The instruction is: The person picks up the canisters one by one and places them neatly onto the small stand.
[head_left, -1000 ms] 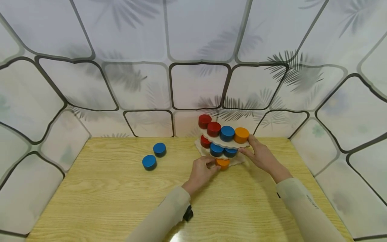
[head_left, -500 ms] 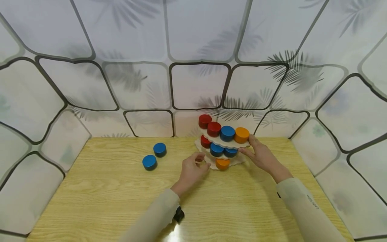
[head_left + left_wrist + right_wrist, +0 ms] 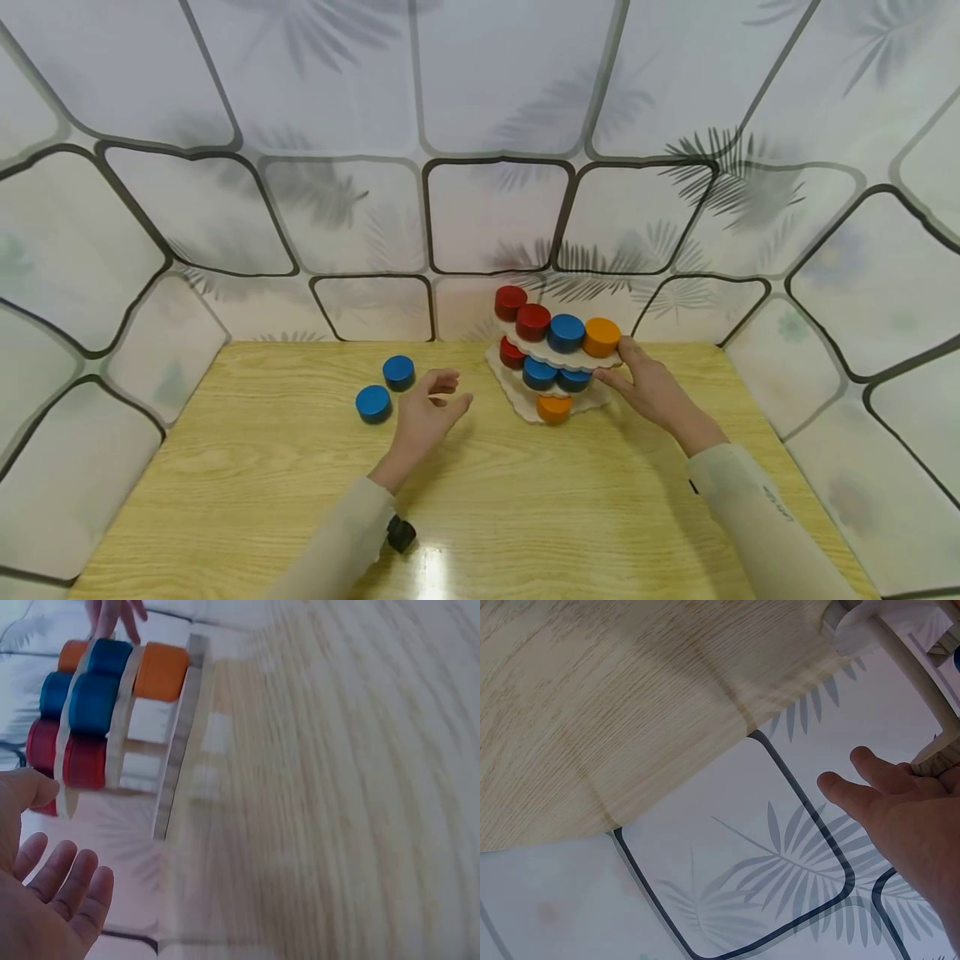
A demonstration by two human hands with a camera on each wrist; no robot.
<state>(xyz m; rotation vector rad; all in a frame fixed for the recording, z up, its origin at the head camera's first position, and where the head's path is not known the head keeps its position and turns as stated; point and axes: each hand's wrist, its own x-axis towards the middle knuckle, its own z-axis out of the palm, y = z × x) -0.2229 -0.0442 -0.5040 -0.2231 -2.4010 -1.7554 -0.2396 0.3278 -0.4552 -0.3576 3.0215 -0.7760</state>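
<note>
A pale wooden tiered stand with scalloped edges (image 3: 517, 398) stands at the back right of the table. Its top tier bears two red cylinders (image 3: 533, 322), a blue cylinder (image 3: 566, 333) and an orange cylinder (image 3: 602, 337). One red and two blue cylinders (image 3: 540, 374) sit on the middle tier, and one orange cylinder (image 3: 553, 409) at the lowest level. My right hand (image 3: 654, 392) pinches the top tier's right edge. With fingers loosely bent and nothing in them, my left hand (image 3: 422, 421) hovers just right of two loose blue cylinders (image 3: 373, 404).
The wood-grain table (image 3: 247, 492) meets a patterned cloth backdrop (image 3: 495, 217) at the back and sides. A black device (image 3: 401, 534) is strapped at the left wrist, under the sleeve (image 3: 337, 533).
My left hand has moved away from the lower orange cylinder, leftward across the table to beside the two loose blue cylinders. The right hand keeps its hold on the stand.
</note>
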